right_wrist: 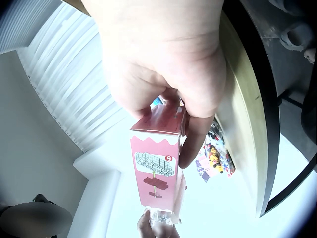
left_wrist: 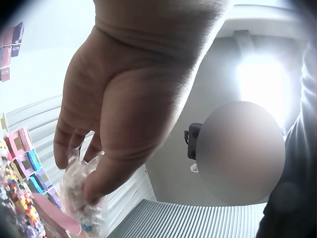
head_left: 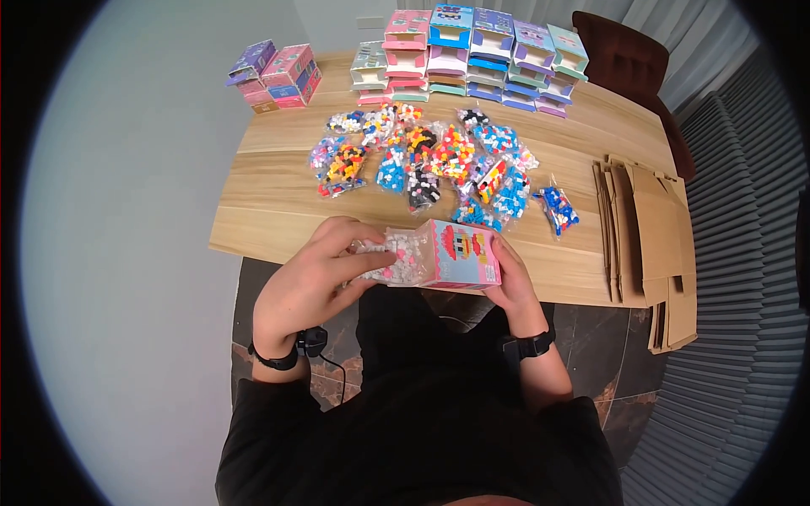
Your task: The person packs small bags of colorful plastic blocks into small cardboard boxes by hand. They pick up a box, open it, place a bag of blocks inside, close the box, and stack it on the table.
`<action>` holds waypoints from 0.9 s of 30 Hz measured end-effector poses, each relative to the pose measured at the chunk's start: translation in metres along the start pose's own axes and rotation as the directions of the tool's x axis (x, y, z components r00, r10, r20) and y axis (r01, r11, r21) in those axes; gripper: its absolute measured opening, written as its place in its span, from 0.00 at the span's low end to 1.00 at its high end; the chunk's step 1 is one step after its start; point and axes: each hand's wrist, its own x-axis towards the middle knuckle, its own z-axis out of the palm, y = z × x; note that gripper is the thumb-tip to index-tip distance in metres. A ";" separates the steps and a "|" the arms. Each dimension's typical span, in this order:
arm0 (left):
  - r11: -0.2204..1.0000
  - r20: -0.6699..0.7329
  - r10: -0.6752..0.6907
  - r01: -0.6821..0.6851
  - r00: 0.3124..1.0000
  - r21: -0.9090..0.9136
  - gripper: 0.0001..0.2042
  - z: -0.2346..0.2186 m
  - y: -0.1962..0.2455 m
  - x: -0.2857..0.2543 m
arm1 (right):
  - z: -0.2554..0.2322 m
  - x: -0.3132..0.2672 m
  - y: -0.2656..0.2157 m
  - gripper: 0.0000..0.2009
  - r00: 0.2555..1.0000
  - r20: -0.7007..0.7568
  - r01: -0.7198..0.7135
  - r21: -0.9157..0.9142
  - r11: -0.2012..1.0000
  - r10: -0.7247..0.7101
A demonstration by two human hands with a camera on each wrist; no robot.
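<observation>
At the table's front edge, my right hand point(head_left: 516, 278) holds a small pink and light-blue printed box point(head_left: 460, 263) lying on its side. Its open end faces left, and a pink side panel point(right_wrist: 156, 171) shows in the right wrist view. My left hand point(head_left: 308, 274) grips a clear bag point(head_left: 407, 263) of small white and pink building bricks, thumb on one side and fingers on the other. The bag's right end lies at the box's opening; in the left wrist view, the bag point(left_wrist: 81, 196) hangs below the fingertips.
Bagged coloured bricks point(head_left: 456, 156) are heaped across the table point(head_left: 283, 190); one blue-and-white bag point(head_left: 558, 209) lies apart on the right. Opened boxes point(head_left: 489, 63) stand stacked at the back, more boxes point(head_left: 288, 72) at back left. Flattened cardboard point(head_left: 658, 228) leans over the right edge.
</observation>
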 end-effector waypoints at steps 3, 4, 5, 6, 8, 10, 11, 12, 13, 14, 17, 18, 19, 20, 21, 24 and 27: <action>1.000 0.012 0.003 -0.003 1.000 -0.011 0.19 0.004 0.002 0.001 | 0.004 0.001 -0.002 0.23 0.999 0.033 0.009 -0.046 0.999 -0.007; 1.000 0.007 0.000 0.000 1.000 -0.002 0.19 0.004 0.002 0.000 | 0.004 0.001 -0.002 0.23 0.999 0.034 0.013 -0.052 0.999 -0.011; 1.000 0.003 -0.004 0.004 1.000 0.005 0.18 0.003 0.002 -0.002 | 0.004 0.000 -0.001 0.24 0.999 0.033 0.017 -0.057 0.998 -0.015; 1.000 0.000 -0.007 0.007 1.000 0.012 0.18 0.003 0.003 -0.003 | 0.003 0.000 -0.001 0.24 0.999 0.028 0.018 -0.054 0.998 -0.017; 1.000 -0.001 -0.026 0.026 1.000 -0.004 0.18 0.001 0.003 -0.007 | 0.000 0.001 0.001 0.24 1.000 0.020 0.023 -0.048 0.999 -0.022; 0.999 0.001 -0.034 0.034 0.999 -0.021 0.19 0.000 0.003 -0.011 | -0.001 0.002 0.002 0.24 1.000 0.011 0.029 -0.039 0.999 -0.029; 0.999 0.003 -0.032 0.033 0.999 -0.031 0.20 0.002 0.001 -0.013 | -0.001 0.002 0.002 0.24 0.999 0.006 0.032 -0.036 0.999 -0.031; 0.999 0.005 -0.031 0.032 0.999 -0.040 0.20 0.003 0.000 -0.014 | -0.002 0.002 0.002 0.24 0.999 0.031 0.027 -0.043 0.999 -0.025; 0.999 0.015 -0.029 0.029 0.999 -0.043 0.20 0.004 -0.001 -0.013 | -0.003 0.001 0.002 0.24 0.998 0.056 0.021 -0.050 0.999 -0.018; 0.998 0.025 -0.029 0.030 0.999 -0.047 0.20 0.005 -0.001 -0.012 | -0.003 0.001 0.003 0.24 0.997 0.082 0.012 -0.058 0.998 -0.007; 0.998 0.003 -0.055 0.055 0.999 -0.023 0.20 0.008 -0.001 -0.009 | 0.001 0.002 0.003 0.24 0.999 0.037 0.006 -0.075 0.997 -0.003; 0.998 -0.012 -0.066 0.066 0.998 -0.010 0.20 0.009 0.000 -0.008 | 0.003 0.001 0.003 0.24 0.999 0.032 0.002 -0.079 0.997 0.001; 0.997 -0.018 -0.073 0.072 0.997 -0.006 0.20 0.010 0.000 -0.007 | 0.004 0.001 0.003 0.24 1.000 0.027 -0.001 -0.082 0.997 0.003; 0.997 -0.024 -0.079 0.079 0.997 0.000 0.20 0.011 0.001 -0.005 | 0.005 0.001 0.002 0.24 1.000 0.022 -0.003 -0.086 0.996 0.005; 0.996 -0.029 -0.086 0.087 0.996 0.004 0.20 0.012 0.001 -0.005 | 0.005 0.001 0.002 0.24 1.000 0.026 -0.006 -0.086 0.996 0.008; 0.999 0.002 -0.005 0.005 1.000 -0.042 0.18 0.015 0.000 -0.003 | 0.001 0.001 0.003 0.25 0.999 0.035 -0.013 -0.093 0.996 0.017; 0.995 -0.022 -0.090 0.089 0.996 -0.037 0.18 0.022 0.000 0.000 | -0.001 0.000 0.004 0.26 0.998 0.055 -0.030 -0.105 0.994 0.036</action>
